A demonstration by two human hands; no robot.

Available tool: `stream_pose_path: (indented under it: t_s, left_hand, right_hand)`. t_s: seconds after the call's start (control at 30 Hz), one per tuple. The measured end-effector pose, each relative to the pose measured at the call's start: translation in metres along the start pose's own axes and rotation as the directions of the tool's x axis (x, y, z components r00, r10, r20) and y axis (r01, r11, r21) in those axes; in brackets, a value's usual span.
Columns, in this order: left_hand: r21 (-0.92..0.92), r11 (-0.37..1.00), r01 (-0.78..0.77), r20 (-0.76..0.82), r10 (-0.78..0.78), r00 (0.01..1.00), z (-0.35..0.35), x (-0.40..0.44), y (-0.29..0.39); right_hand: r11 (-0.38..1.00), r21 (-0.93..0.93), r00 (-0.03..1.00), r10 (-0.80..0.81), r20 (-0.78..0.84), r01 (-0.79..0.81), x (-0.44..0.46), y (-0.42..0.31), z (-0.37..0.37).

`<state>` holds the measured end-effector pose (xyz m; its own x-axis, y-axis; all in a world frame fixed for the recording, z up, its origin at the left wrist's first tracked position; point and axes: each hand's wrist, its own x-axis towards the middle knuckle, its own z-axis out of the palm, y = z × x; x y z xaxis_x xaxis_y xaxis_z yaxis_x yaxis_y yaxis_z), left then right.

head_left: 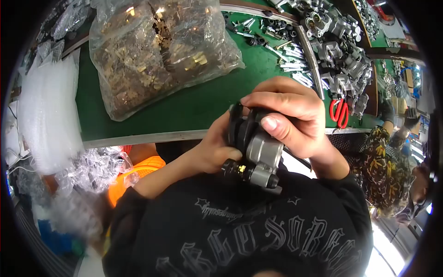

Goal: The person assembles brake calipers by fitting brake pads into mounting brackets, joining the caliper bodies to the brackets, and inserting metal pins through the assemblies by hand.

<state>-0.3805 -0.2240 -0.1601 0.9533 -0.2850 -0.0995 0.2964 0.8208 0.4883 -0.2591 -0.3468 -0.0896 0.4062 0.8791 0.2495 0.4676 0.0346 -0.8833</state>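
Note:
A silver and black brake caliper (264, 153) is held close to my chest, past the near edge of the bench. My left hand (217, 145) grips its left side, the fingers mostly hidden behind it and the thumb near a black fitting with a brass-coloured part (241, 169). From above and the right, my right hand (293, 115) closes over it. The right fingertips press on the dark, plate-like parts (240, 127) at the top, and the right thumb lies along the silver body.
A clear bag of brass-coloured clips (157, 60) lies on the green bench (258, 69). Metal pins (297, 62), a metal bar (311, 60), red-handled pliers (339, 113) and many silver castings (344, 64) sit at right. An orange basket (138, 171) is below left; another person (390, 166) is at right.

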Motion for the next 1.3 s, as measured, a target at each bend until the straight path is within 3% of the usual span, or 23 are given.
stream_pose_path:
  t_s: [0.07, 0.1, 0.2, 0.43, 0.6, 0.7, 0.87, 0.97, 1.1, 1.2, 1.3]
  left_hand:
    - [-0.020, 1.000, -0.022, -0.008, 0.022, 1.000, 0.001, 0.003, -0.008]
    - [0.206, 0.970, 0.133, -0.110, -0.112, 0.988, -0.001, 0.002, -0.003]
    - [0.033, 0.994, 0.101, -0.111, -0.097, 0.989, 0.006, 0.000, -0.007]
    - [0.046, 0.999, 0.020, -0.045, -0.018, 0.999, -0.001, 0.001, -0.012]
    - [-0.188, 0.981, 0.040, -0.040, -0.049, 0.998, 0.005, 0.008, -0.012]
    - [-0.093, 0.968, 0.231, -0.038, -0.235, 0.971, 0.012, 0.007, 0.009]
    - [-0.211, 0.947, 0.242, -0.099, -0.267, 0.959, 0.009, 0.005, 0.001]
    - [-0.183, 0.953, 0.243, -0.091, -0.263, 0.961, 0.010, 0.006, 0.001]
    - [-0.303, 0.942, 0.147, -0.045, -0.168, 0.985, 0.017, 0.008, 0.003]
    - [-0.132, 0.982, 0.134, -0.092, -0.147, 0.985, 0.013, 0.010, 0.002]
    - [-0.176, 0.973, 0.152, -0.026, -0.159, 0.987, 0.009, 0.008, 0.003]
  right_hand:
    - [0.999, 0.021, 1.000, 0.026, -0.003, -0.026, -0.003, 0.000, -0.004]
    - [0.999, 0.020, 0.999, 0.045, 0.010, -0.045, -0.004, 0.000, -0.005]
    - [0.995, 0.028, 0.996, 0.092, 0.021, -0.093, -0.007, 0.001, -0.004]
    - [0.992, 0.002, 0.991, 0.127, 0.049, -0.127, 0.000, -0.008, -0.005]
    - [0.986, -0.071, 0.984, 0.155, 0.091, -0.149, 0.003, -0.007, -0.004]
    - [0.989, -0.064, 0.986, 0.140, 0.085, -0.135, 0.006, -0.007, -0.002]
    - [0.974, -0.116, 0.979, 0.200, 0.051, -0.193, 0.006, -0.007, 0.000]
    - [0.978, -0.110, 0.984, 0.179, 0.025, -0.175, 0.004, -0.005, 0.000]
    - [0.987, -0.084, 0.990, 0.142, 0.021, -0.140, 0.001, -0.001, 0.000]
    - [0.988, -0.037, 0.986, 0.153, 0.071, -0.150, 0.000, -0.003, -0.004]
    - [0.979, 0.049, 0.967, 0.187, 0.175, -0.198, 0.002, 0.001, -0.011]
